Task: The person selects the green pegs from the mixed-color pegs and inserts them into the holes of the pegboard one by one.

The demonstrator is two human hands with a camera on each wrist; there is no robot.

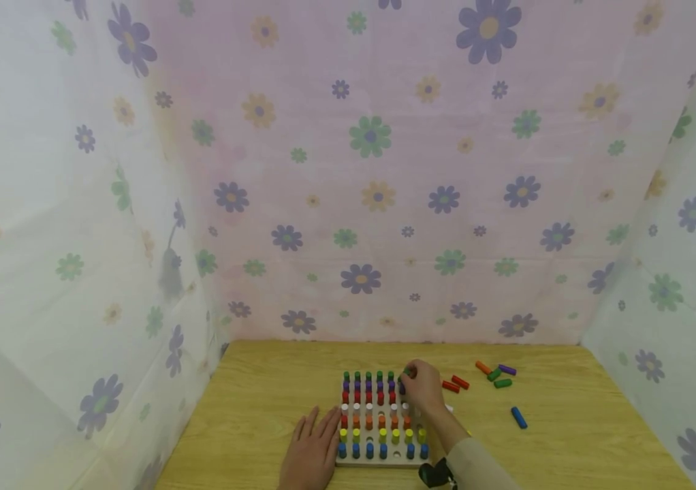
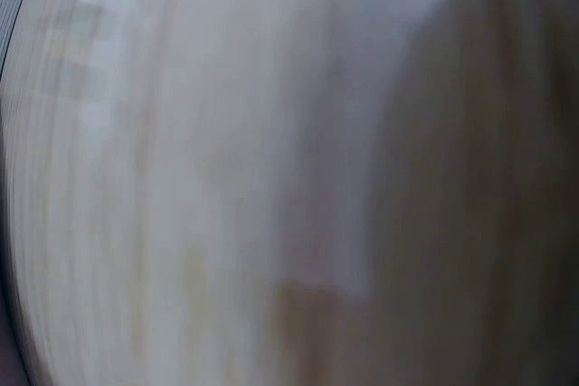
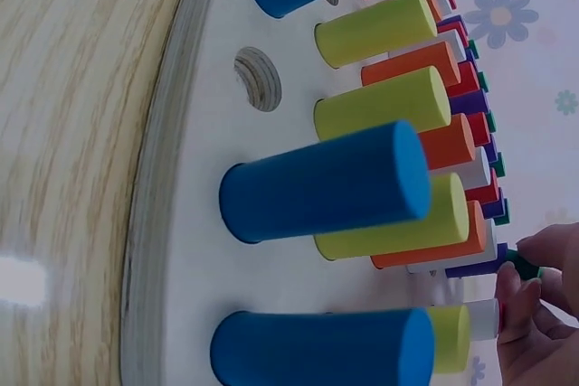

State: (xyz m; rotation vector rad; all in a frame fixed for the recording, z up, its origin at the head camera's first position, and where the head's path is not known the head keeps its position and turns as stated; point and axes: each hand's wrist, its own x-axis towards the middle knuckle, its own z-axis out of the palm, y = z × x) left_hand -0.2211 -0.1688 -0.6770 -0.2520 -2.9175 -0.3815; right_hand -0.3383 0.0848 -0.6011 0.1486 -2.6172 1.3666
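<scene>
A pale wooden pegboard [image 1: 378,464] bears colored pegs in rows: green at the back, then purple, red, white, mostly orange, yellow and blue in front. My right hand [image 1: 424,386] pinches a green peg [image 3: 524,266] at the board's back right corner, beside a purple peg [image 3: 477,268]. The hand hides part of the right-hand column in the head view. My left hand [image 1: 310,454] lies with extended fingers along the board's left edge. The left wrist view is blurred and shows mostly pale surface.
Two loose red pegs [image 1: 451,386] lie right of my right hand. Farther right are an orange peg [image 1: 483,367], a purple peg [image 1: 507,369] and green pegs [image 1: 502,384]. A blue peg [image 1: 519,417] lies nearer. Bare holes [image 3: 259,79] show in the board.
</scene>
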